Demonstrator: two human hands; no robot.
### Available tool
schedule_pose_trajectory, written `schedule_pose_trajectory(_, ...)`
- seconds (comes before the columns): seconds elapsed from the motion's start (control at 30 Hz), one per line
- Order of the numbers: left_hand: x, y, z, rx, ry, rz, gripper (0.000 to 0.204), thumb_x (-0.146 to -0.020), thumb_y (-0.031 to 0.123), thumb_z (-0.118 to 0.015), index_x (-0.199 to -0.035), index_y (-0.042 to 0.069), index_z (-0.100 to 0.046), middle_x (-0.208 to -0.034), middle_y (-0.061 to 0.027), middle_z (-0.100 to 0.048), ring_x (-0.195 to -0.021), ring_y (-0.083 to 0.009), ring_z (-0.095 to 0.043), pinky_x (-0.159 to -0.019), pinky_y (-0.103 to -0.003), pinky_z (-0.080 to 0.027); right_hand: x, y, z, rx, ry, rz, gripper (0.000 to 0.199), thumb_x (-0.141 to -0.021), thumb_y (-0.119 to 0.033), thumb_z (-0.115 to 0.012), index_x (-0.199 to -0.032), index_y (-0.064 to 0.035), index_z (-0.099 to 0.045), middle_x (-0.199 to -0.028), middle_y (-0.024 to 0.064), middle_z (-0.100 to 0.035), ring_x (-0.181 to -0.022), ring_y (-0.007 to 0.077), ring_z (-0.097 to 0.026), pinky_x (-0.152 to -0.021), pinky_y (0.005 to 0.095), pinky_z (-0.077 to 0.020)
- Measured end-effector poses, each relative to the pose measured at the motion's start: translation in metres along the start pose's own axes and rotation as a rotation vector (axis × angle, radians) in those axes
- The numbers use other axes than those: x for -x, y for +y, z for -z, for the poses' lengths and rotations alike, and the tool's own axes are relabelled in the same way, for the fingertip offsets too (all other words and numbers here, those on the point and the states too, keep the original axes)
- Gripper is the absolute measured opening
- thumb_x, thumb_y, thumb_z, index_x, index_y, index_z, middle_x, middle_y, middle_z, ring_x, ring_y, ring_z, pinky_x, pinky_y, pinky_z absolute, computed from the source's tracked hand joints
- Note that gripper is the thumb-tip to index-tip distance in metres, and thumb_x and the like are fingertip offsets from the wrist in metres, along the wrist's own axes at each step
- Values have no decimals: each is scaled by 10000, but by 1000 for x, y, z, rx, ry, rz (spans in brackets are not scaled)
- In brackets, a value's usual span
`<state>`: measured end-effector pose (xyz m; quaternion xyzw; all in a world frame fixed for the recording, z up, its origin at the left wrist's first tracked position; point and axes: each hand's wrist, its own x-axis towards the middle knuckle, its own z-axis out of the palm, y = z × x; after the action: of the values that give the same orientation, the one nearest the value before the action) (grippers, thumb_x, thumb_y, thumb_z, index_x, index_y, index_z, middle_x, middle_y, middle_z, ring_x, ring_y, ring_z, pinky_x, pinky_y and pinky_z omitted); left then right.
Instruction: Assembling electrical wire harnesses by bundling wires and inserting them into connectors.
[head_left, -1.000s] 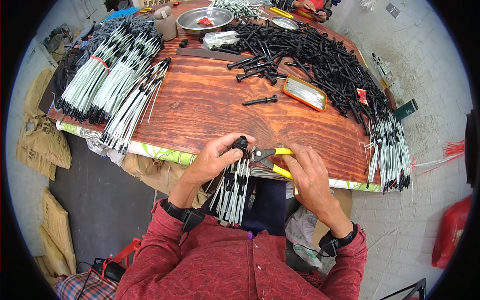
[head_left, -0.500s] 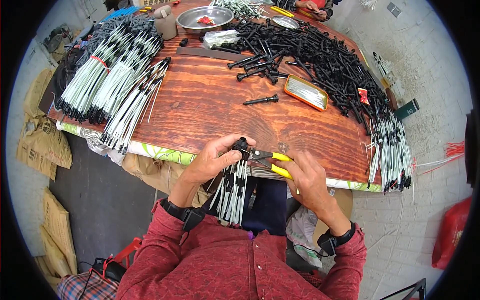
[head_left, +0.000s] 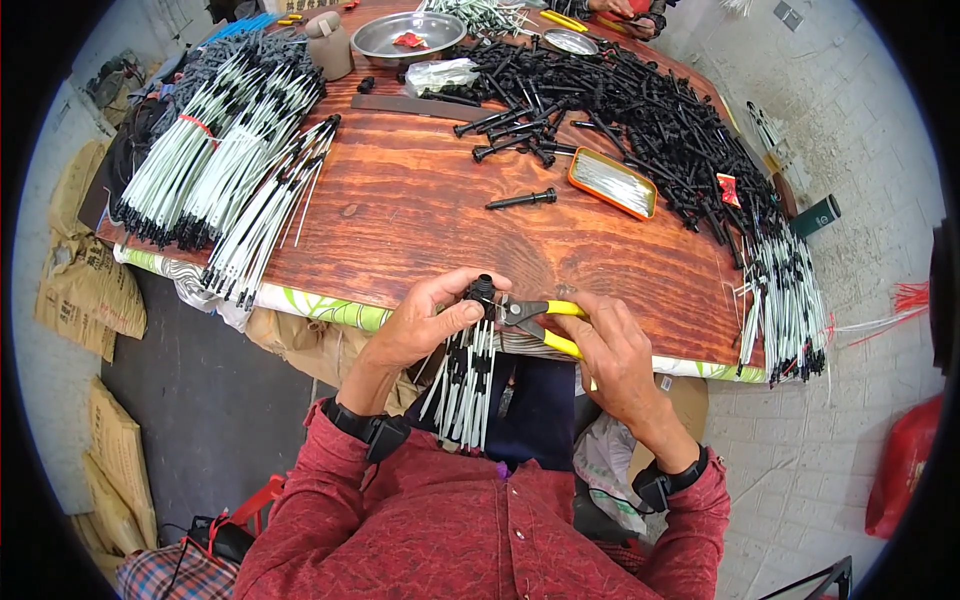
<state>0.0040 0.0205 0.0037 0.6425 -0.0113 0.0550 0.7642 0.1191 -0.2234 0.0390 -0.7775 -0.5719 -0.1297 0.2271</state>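
My left hand (head_left: 432, 322) is closed, thumb and fingers pinching a black ribbed plastic part (head_left: 482, 287) over the near edge of the table. In my right hand (head_left: 618, 350) is a pair of pliers (head_left: 522, 314) with yellow handles. Their dark jaws point left and reach the black part, where a thin bit of something shows beside it. Just what the jaws touch is too small to tell. Below my left hand, a bunch of white rods with black sections (head_left: 468, 385) hangs over my lap; its upper end is partly hidden by the hand.
On the wooden table (head_left: 400, 220) lie a single black tube-like part (head_left: 521, 199), an orange-rimmed tin of thin pale pins (head_left: 612, 183) and a large heap of black parts (head_left: 630, 100). Bundled white rods (head_left: 215, 170) cover the left. A metal bowl (head_left: 408, 38) stands behind; another person's hands (head_left: 622, 12) are at the far side.
The pliers have turned slightly and their handles look a little wider apart. My left hand and the black ribbed part have stayed in place.
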Motion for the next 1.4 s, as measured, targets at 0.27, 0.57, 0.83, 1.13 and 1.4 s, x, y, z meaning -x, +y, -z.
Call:
schedule_pose_trajectory(0.27,0,-4,5,-36,-42,-62,471,-980,294,-649,-1331,-12,-577,-1164,-60,-644,-1075,-140,-596,-968,-307,-463,2,0,-2,-114,-26,-15,329,-744,-46,-763,-1068,-36,-711,-1084,129,-652,-925,322,-632,-775,410,-523)
schedule_pose_trajectory(0.57,0,-17,9,277,-134,-13,599,-883,427,-758,-1208,-56,-616,-1048,-125,-689,-931,-206,-691,-836,-335,-557,3,5,-15,-355,-50,-15,260,-746,-105,-811,-971,-34,-699,-1032,128,-667,-922,321,-647,-760,392,-521)
schedule_pose_trajectory(0.83,-7,-23,8,433,-270,27,594,-843,409,-796,-1146,-71,-623,-999,-172,-688,-839,-267,-713,-769,-375,-588,2,15,-10,-469,-116,45,237,-758,-119,-790,-963,-38,-701,-1060,127,-671,-933,315,-654,-773,401,-522)
schedule_pose_trajectory(1.13,-10,-31,-1,502,-345,28,574,-828,406,-809,-1063,-92,-649,-898,-195,-677,-771,-298,-714,-709,-418,-601,2,29,-6,-575,-200,96,208,-766,-88,-745,-969,-58,-715,-1096,114,-680,-994,316,-664,-828,405,-527)
schedule_pose_trajectory(1.4,-13,-38,3,554,-477,16,583,-837,402,-801,-1093,-102,-657,-938,-223,-683,-781,-309,-713,-670,-404,-590,-5,38,-7,-708,-282,152,242,-770,-103,-778,-1003,-57,-727,-1151,116,-688,-1015,313,-667,-845,418,-525)
